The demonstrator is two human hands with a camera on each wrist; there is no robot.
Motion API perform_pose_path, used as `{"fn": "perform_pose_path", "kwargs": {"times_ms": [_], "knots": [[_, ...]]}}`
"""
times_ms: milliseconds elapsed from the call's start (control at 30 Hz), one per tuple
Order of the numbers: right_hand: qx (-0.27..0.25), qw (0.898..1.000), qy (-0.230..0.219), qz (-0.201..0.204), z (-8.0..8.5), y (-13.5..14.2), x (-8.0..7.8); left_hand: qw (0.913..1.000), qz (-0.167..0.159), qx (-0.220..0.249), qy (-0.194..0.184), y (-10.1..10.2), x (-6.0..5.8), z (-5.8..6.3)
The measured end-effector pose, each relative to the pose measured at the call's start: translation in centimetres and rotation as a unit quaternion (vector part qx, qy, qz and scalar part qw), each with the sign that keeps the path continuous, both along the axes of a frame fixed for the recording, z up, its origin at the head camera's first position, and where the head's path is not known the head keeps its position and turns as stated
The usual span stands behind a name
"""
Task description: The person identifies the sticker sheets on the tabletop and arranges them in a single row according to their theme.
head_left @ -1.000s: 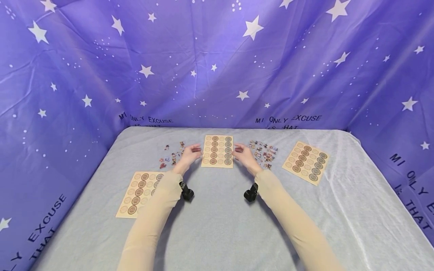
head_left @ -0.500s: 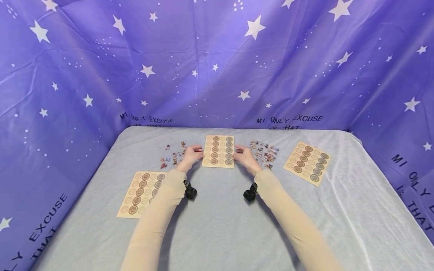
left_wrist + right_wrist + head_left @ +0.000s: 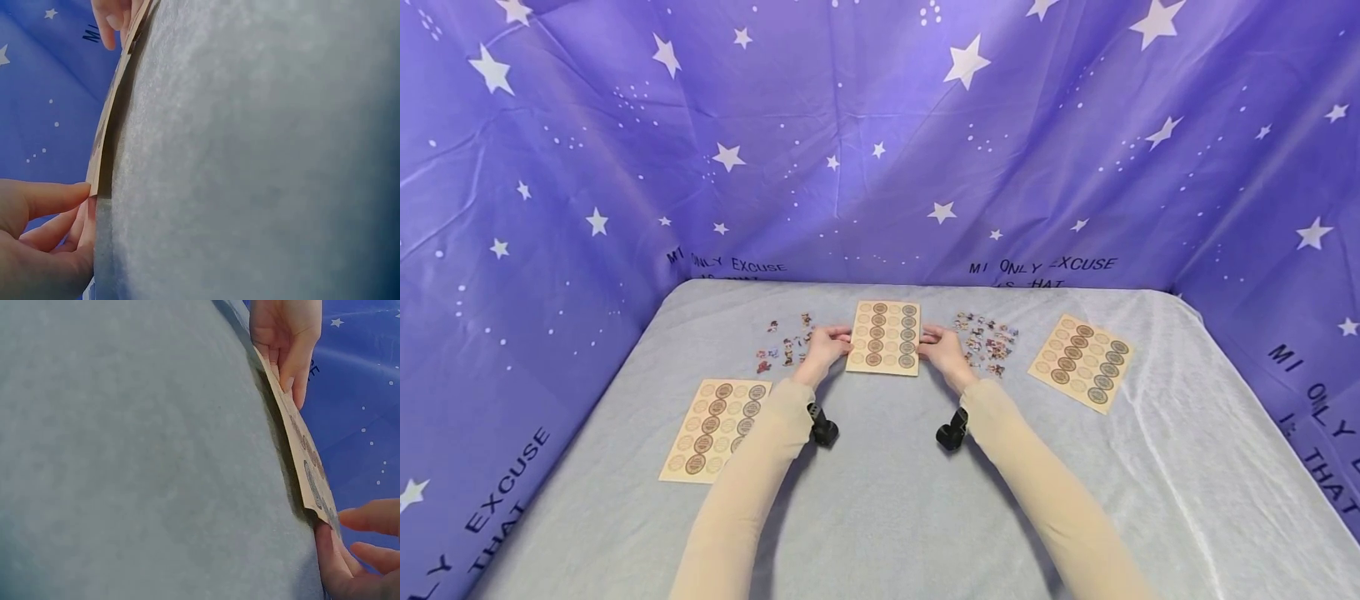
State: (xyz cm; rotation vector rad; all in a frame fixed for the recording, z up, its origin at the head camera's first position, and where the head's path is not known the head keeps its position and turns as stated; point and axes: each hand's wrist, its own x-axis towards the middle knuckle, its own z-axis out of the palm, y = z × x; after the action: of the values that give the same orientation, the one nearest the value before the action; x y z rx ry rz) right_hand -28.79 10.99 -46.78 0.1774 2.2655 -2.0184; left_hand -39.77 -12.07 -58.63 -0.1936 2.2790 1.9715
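A tan sticker sheet printed with rows of round seals is held between both hands at the middle back of the table. My left hand pinches its left edge, thumb on top and fingers beneath, as the left wrist view shows. On the opposite edge my right hand grips it, with a finger under the corner in the right wrist view. The near edge of the sheet stands slightly off the cloth, with a dark shadow below it.
Another sticker sheet lies at the front left, partly under the left sleeve. A third sheet lies tilted at the right. Small colourful character stickers are scattered left of the left hand, and more stickers lie right of the right hand.
The left hand has come in against the sheet's left edge and taken hold of it. The right hand has closed on the other edge. The sheet has risen slightly from the cloth.
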Motion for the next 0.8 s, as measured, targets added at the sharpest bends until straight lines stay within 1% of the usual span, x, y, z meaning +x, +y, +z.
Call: {"fn": "perform_pose_path", "kwargs": {"times_ms": [33,67,100,133,167,200,233,300,400,533,800], "knots": [[-0.003,1.0,-0.001,-0.003,0.0,0.0,0.0,1.0,0.003,0.006,-0.005,0.6,2.7,3.5],[0.012,1.0,-0.026,-0.013,1.1,-0.3,0.7,0.9999,0.006,0.006,-0.012,1.1,5.0,6.4],[0.008,0.999,-0.029,-0.016,1.3,-0.4,0.9,0.9998,0.009,0.004,-0.019,1.4,6.8,8.7],[0.003,0.999,-0.027,-0.019,1.6,-0.3,1.2,0.9997,0.012,0.001,-0.019,1.7,8.1,10.3],[0.0,0.999,-0.03,-0.021,1.8,-0.4,1.4,0.9993,0.017,-0.007,-0.032,1.9,9.2,11.9],[-0.008,0.999,-0.031,-0.02,1.9,-0.4,1.6,0.9992,0.017,-0.003,-0.035,1.9,9.9,12.7],[-0.016,0.999,-0.035,-0.021,2.0,-0.3,1.7,0.9992,0.014,0.002,-0.037,1.8,10.4,13.2],[-0.028,0.998,-0.045,-0.023,2.3,-0.4,2.0,0.999,0.011,0.007,-0.043,1.7,10.8,13.7],[-0.042,0.998,-0.054,-0.019,2.6,-0.5,2.3,0.9989,0.005,0.016,-0.043,1.3,11.1,13.9],[-0.051,0.997,-0.064,-0.014,3.0,-0.6,2.7,0.999,0.007,0.014,-0.042,1.0,11.6,14.1],[-0.068,0.994,-0.083,-0.009,3.2,-0.8,3.7,0.999,0.004,0.009,-0.043,0.4,13.3,15.0]]}}
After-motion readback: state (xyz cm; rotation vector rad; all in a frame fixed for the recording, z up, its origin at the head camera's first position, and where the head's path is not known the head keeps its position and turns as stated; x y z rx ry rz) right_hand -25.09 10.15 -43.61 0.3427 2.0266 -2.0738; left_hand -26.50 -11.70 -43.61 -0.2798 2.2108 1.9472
